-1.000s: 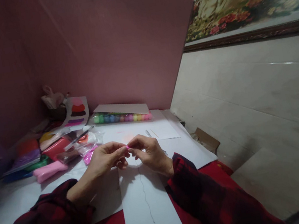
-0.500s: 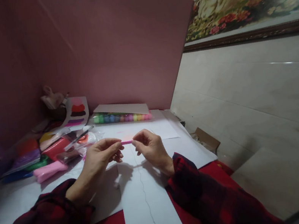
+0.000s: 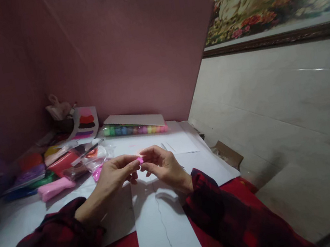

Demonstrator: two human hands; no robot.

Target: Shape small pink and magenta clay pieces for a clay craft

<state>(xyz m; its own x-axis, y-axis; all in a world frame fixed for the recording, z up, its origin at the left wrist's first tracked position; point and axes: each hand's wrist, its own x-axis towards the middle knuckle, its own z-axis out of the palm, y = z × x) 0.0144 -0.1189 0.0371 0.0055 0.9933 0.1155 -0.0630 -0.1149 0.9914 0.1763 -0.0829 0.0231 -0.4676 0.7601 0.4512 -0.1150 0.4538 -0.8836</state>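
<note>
Between my fingertips is a small piece of bright pink modelling clay [image 3: 140, 160], bunched up and held above the paper. My left hand [image 3: 113, 175] pinches it from the left, thumb and forefinger closed on it. From the right, my right hand [image 3: 164, 166] has thumb and fingers curled round the same piece. Below both hands lies a white paper strip [image 3: 158, 231] with a wavy pencil line running down it. Part of the clay is hidden by the fingers.
Bags of coloured clay, a pink packet [image 3: 56, 188] among them, lie at the left. Behind my hands are a clear pack of coloured balls [image 3: 134, 129] and a colour-swatch sheet [image 3: 85, 124]. A cardboard box [image 3: 228, 155] stands beyond the table's right edge.
The pink clay was a thin strip stretched between my hands; now it is folded into a small bunch. My hands have come closer together.
</note>
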